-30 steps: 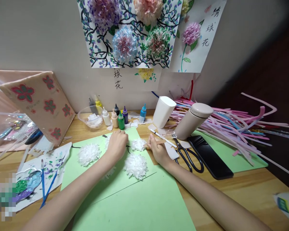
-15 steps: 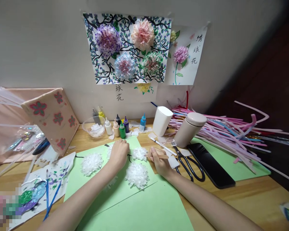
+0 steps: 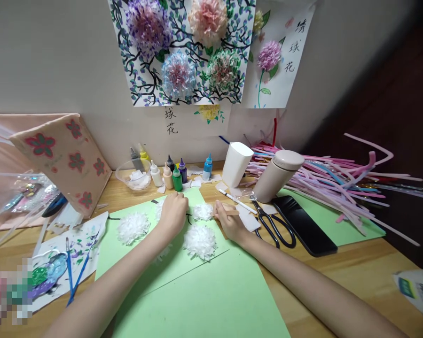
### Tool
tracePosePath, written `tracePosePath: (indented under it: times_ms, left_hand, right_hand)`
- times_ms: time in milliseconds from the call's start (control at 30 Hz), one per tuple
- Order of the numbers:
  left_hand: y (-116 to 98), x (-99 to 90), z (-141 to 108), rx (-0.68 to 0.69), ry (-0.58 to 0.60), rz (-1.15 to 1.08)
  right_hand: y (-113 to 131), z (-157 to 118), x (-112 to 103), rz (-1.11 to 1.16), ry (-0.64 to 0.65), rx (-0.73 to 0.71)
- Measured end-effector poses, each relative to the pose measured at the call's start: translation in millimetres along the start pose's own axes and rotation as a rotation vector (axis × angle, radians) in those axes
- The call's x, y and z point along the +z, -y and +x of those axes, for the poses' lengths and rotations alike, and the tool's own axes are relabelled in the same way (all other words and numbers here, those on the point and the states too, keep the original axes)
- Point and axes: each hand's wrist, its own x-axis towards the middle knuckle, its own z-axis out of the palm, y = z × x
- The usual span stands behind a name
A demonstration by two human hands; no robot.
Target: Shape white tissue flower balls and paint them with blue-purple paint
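Observation:
My right hand [image 3: 229, 223] pinches a flat wooden stick [image 3: 233, 213] beside a small white paper flower [image 3: 202, 212], its fingertips at the flower's right edge. My left hand [image 3: 174, 209] is closed, knuckles up, on the green paper [image 3: 197, 291] to the left of that flower. Whatever its fingers hold is hidden. Other fluffy white flowers lie around: one at left [image 3: 133, 228], one below the hands [image 3: 199, 242], and some partly covered by my left hand and forearm. Short black stem lines show between them.
Small paint bottles [image 3: 176, 178] stand at the back by a clear bowl [image 3: 133, 176]. Right of my hand are scissors [image 3: 268, 225], a phone [image 3: 305, 225], a beige canister [image 3: 279, 176] and pipe cleaners [image 3: 334, 188]. Paintbrushes [image 3: 81, 267] and a palette [image 3: 49, 277] lie left.
The view has tipped down a little, so the wall pictures and bottles sit higher. Both hands stay at nearly the same spots by the flowers, the right still holding the wooden stick.

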Motion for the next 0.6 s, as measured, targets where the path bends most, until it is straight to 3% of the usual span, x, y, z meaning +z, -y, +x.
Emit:
tracePosePath:
  times_ms: [300,600]
  left_hand:
    - [-1.8,-2.6,-2.1,-0.020,0.002,-0.024]
    - [-2.6,-5.9,-3.0,-0.019,-0.001,-0.006]
  right_hand:
    - [2.2,1.2,-2.9,0.100,-0.029,0.043]
    - [-1.7,-4.0,-2.1,0.121,-0.054,-0.018]
